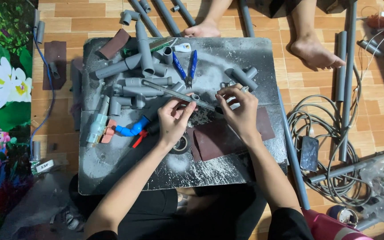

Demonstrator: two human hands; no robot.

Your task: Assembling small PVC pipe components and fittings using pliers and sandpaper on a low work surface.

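My left hand (174, 122) pinches a small grey pipe ring (195, 97) over a dark dusty work board (125, 166). My right hand (241, 111) is closed on the handle end of a long thin metal blade (174, 93) that lies across the ring, running up and to the left. Under the right hand lies a brown sheet of sandpaper (221, 140). A roll of black tape (182, 146) sits by my left wrist. Blue-handled pliers (186, 66) lie farther up the board.
Several grey pipe pieces and fittings (138, 66) crowd the board's left and top, with a blue elbow with red valve (132, 130). Another person's bare feet (312, 51) rest on the tile floor beyond. Long grey pipes (347, 75), coiled cable (334, 133) and a phone (309, 153) lie at right.
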